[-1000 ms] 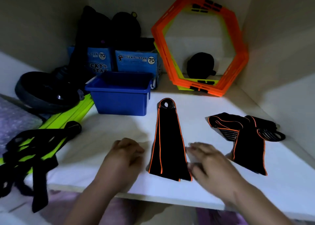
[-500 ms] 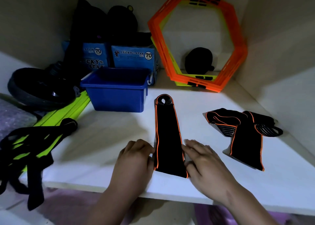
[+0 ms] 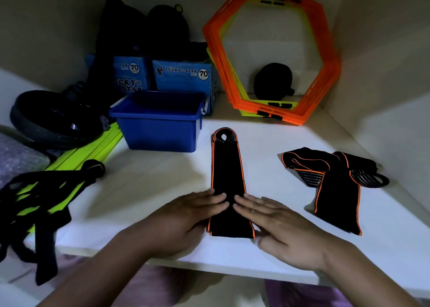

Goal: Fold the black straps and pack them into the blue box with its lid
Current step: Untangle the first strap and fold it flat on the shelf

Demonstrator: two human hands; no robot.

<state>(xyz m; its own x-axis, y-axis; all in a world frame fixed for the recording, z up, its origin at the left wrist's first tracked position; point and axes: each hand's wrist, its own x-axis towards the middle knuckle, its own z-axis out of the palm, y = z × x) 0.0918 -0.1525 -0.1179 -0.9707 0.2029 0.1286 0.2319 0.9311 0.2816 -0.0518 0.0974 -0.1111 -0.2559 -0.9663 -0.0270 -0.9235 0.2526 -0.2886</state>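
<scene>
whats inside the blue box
Only the dark upper inner walls of the blue box show, with nothing sticking out. Its front wall hides the floor, so anything lying low is unseen.

Blue box (image 3: 160, 132) mouth unobstructed; orange hexagon frames (image 3: 316, 92) stand behind-right.

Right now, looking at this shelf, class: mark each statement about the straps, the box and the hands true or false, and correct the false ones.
1. The left hand and the right hand lie flat on the middle strap. True.
2. The blue box has its lid on. False: it stands open.
3. A second strap lies right of the middle strap, apart from it. True.
4. The orange hexagon frames lie flat. False: they stand upright, leaning at the back.
</scene>
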